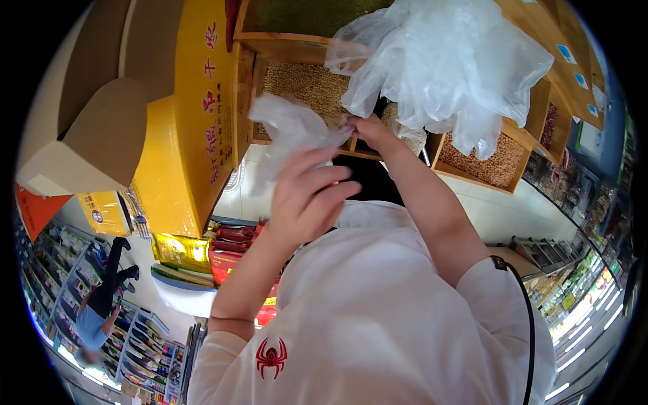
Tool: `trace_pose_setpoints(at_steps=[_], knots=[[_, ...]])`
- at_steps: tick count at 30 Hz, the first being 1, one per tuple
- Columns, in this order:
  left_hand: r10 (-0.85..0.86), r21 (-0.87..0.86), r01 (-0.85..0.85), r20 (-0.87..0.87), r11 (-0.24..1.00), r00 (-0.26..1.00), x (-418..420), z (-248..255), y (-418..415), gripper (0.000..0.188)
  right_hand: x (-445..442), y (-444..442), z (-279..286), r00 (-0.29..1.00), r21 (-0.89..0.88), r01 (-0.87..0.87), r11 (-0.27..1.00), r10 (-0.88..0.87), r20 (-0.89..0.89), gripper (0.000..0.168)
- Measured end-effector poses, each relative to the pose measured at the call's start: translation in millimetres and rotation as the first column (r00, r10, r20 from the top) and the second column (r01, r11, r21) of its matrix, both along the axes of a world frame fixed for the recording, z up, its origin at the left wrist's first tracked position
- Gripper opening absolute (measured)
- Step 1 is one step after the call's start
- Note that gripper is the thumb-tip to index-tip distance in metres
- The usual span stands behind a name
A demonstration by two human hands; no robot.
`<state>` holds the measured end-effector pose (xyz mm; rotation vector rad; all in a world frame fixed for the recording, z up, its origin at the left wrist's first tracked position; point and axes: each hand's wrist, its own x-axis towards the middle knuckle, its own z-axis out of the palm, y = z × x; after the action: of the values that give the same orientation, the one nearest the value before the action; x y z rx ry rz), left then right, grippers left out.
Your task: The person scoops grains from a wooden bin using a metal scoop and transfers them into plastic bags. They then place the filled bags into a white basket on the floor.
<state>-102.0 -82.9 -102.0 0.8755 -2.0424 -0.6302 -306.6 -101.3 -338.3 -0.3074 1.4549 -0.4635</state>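
Note:
A thin clear plastic bag (291,119) hangs bunched over a wooden bin of tan beans or grains (309,83). My right hand (372,131) pinches one edge of this bag between thumb and fingers. My left hand (311,195) is motion-blurred, with fingers apart, in front of the bag's lower part; I see nothing held in it. Whether its fingertips touch the film cannot be made out. Above and right of my right hand hangs a large bundle of clear plastic bags (445,66).
Yellow cartons with writing (202,111) and an open brown cardboard box (96,131) stand at left. To the right is a bin of reddish-brown beans or nuts (481,159); green beans or grains (314,15) fill the far bin. A person (98,309) stands by shelves, lower left.

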Motion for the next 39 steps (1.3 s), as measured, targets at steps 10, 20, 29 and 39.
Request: trace_pose_setpoints(at_steps=[10,20,29,39], knots=[[0.088,0.774,-0.377,0.389,0.508,0.917,-36,-252,-31,0.043,-10,6,4,0.995,0.059,0.075,0.995,-0.078,0.055,0.028],[0.041,0.905,-0.397,0.395,0.152,0.918,-17,-266,-6,0.038,-5,4,6,0.999,0.082,0.044,0.996,-0.045,0.009,0.024],[0.477,0.989,0.010,0.062,-0.147,0.877,-10,-277,-6,0.023,-2,0,-1,0.994,0.256,-0.085,0.963,0.098,-0.038,0.018],[0.709,0.842,0.317,0.105,-0.437,0.697,-9,-269,-18,0.017,4,7,-13,0.956,0.327,0.157,0.932,-0.226,0.185,0.024]])
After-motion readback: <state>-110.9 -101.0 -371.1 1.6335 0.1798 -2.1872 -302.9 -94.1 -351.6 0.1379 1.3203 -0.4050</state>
